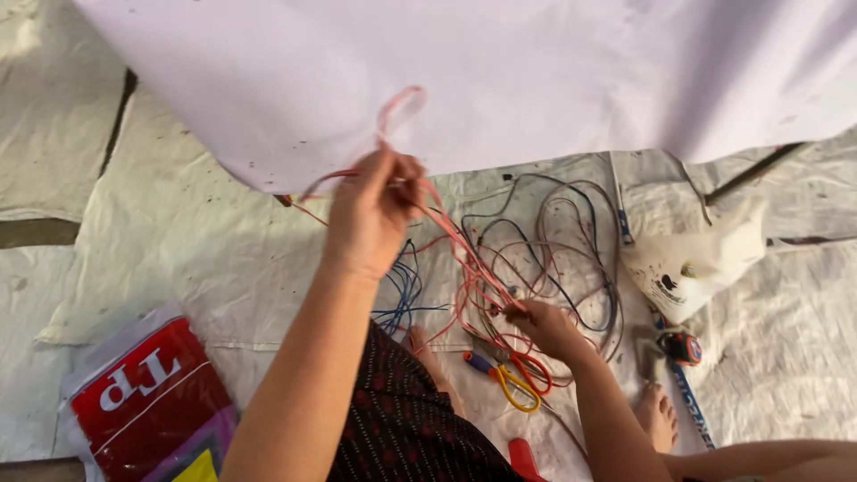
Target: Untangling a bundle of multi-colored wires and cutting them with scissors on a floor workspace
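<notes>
Pink wire (446, 234) runs taut between both hands: the left hand (375, 210) pinches its looped upper end shut-fisted, raised before a white sheet (536, 71), and the right hand (544, 326) closes its grip on the lower stretch, down at the floor covering (178, 241). Around the right hand lies a tangle of red and blue wires (553, 250). Yellow-handled pliers (509, 379) lie just beside it, a red-and-white bag (143, 393) well apart.

White woven plastic sheeting (178, 241) is covering the floor, creased and stained, with dark gaps (36, 232) showing at left. A large pale lilac sheet (536, 71) is spreading across the top. Soft daylight is falling evenly, casting no hard shadows.
</notes>
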